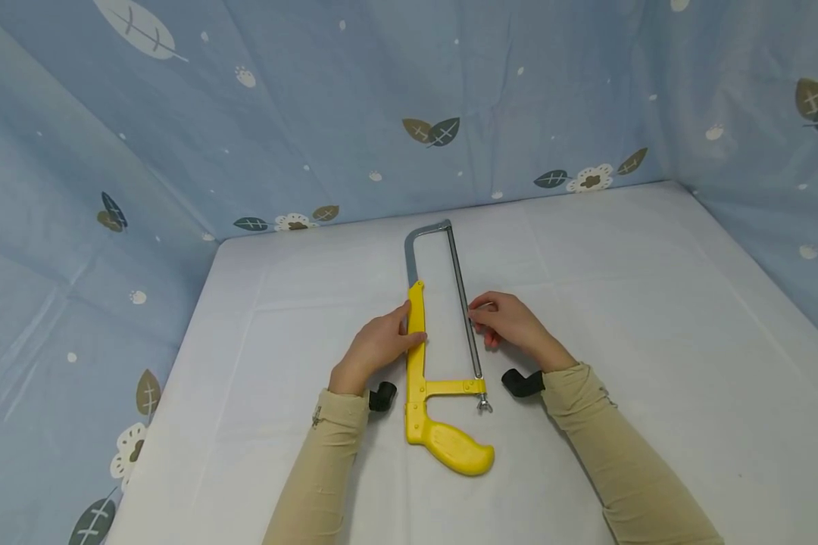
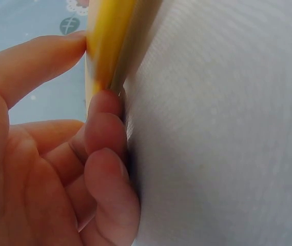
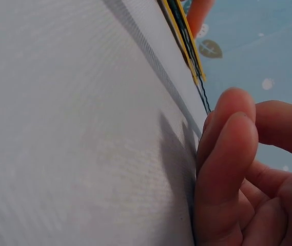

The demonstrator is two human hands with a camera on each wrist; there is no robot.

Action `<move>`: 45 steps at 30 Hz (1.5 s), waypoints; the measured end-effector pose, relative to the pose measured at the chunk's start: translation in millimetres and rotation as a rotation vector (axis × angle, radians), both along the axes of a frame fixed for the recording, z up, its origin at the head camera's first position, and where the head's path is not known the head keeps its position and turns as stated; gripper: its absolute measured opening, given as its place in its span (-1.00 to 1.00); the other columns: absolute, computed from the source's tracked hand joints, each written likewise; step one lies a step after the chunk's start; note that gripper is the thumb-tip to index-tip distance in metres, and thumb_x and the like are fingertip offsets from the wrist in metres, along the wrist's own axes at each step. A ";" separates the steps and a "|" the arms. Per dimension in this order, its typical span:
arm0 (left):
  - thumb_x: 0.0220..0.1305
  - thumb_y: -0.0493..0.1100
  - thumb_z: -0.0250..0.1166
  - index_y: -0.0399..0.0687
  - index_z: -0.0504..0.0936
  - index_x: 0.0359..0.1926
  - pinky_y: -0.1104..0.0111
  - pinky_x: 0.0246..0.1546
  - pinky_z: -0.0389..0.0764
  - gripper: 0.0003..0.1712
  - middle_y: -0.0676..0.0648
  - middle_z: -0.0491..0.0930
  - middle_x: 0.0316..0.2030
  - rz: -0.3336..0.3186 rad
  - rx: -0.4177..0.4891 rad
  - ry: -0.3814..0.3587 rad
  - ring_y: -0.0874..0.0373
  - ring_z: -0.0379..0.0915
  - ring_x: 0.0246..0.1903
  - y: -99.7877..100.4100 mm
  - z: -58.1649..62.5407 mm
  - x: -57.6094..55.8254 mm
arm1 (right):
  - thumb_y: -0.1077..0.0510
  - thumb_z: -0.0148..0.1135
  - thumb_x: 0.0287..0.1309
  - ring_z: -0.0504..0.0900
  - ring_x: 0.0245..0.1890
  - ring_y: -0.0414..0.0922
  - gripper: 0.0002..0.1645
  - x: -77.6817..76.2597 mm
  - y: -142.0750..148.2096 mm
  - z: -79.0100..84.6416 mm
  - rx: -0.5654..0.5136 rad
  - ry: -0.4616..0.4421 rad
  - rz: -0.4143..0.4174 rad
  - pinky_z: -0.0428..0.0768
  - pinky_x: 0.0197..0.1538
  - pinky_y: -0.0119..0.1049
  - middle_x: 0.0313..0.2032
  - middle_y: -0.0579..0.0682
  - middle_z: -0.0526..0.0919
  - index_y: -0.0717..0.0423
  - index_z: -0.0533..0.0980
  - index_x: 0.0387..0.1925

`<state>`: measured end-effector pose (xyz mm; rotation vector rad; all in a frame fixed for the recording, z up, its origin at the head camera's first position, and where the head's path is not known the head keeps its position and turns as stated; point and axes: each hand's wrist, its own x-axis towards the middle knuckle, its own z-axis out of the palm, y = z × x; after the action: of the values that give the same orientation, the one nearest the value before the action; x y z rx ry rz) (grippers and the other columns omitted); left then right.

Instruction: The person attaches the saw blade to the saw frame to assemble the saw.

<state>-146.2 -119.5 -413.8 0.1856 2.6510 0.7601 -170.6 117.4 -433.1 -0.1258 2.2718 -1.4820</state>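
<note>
A hacksaw with a yellow frame (image 1: pixel 416 367) lies flat on the white-covered table, its grey bow at the far end and its yellow handle (image 1: pixel 458 448) toward me. My left hand (image 1: pixel 375 344) grips the long yellow bar, thumb across it and the other fingers along its outer side. In the left wrist view, curled fingers rest low against the yellow bar (image 2: pixel 110 36). On the other side, my right hand (image 1: pixel 511 322) pinches the blade (image 1: pixel 457 269) near its middle with thumb and index finger. A wing nut (image 1: pixel 485 405) sits at the blade's near end.
The white tablecloth (image 1: pixel 654 303) spreads out around the saw. A blue patterned curtain (image 1: pixel 354 98) hangs behind and at both sides of the table. Black camera mounts (image 1: pixel 384 397) stick out from both sleeves close to the saw.
</note>
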 end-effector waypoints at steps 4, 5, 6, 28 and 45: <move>0.13 0.19 0.16 0.03 0.04 0.36 0.36 -0.54 0.28 -0.15 -0.01 0.39 -0.50 -0.001 -0.003 0.001 0.14 0.29 -0.57 0.8 0.0 -0.5 | 0.07 0.06 0.20 0.49 -0.69 -0.11 -0.65 0.8 1.3 2.0 -0.005 0.000 -0.001 0.50 -0.53 -0.25 -0.43 0.11 0.55 0.20 0.39 -0.06; 0.13 0.18 0.16 0.03 0.04 0.36 0.36 -0.55 0.28 -0.15 -0.01 0.39 -0.50 -0.001 -0.001 0.000 0.14 0.29 -0.57 1.0 0.3 -0.3 | 0.07 0.06 0.20 0.49 -0.68 -0.10 -0.65 1.1 1.5 2.6 -0.006 -0.001 -0.002 0.50 -0.53 -0.25 -0.43 0.11 0.55 0.21 0.39 -0.06; 0.13 0.18 0.17 0.03 0.04 0.36 0.36 -0.55 0.28 -0.15 -0.01 0.38 -0.50 -0.001 0.001 -0.001 0.13 0.29 -0.57 1.2 0.5 -0.2 | 0.07 0.06 0.20 0.49 -0.68 -0.10 -0.65 1.4 1.8 3.1 -0.007 -0.002 -0.003 0.50 -0.53 -0.25 -0.43 0.11 0.55 0.21 0.39 -0.06; 0.12 0.17 0.19 0.05 -0.01 0.37 0.36 -0.55 0.28 -0.11 -0.02 0.38 -0.51 -0.020 0.016 -0.028 0.12 0.27 -0.59 -6.7 -2.9 8.1 | 0.05 0.10 0.18 0.55 -0.59 -0.05 -0.65 7.5 2.1 9.7 0.009 0.032 0.015 0.53 -0.45 -0.22 -0.39 0.11 0.58 0.15 0.42 -0.05; 0.13 0.17 0.18 0.01 0.00 0.37 0.36 -0.56 0.25 -0.12 -0.02 0.35 -0.54 -0.051 -0.008 -0.008 0.14 0.24 -0.61 0.5 0.9 3.7 | -0.02 0.11 0.16 0.58 -0.45 -0.03 -0.54 18.1 17.0 38.4 0.031 0.096 0.054 0.53 -0.35 -0.22 -0.31 0.16 0.57 0.18 0.41 0.00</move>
<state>-142.5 -119.0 -412.9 0.2465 2.6309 0.7326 -152.5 134.4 -394.7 -0.2529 2.3465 -1.4417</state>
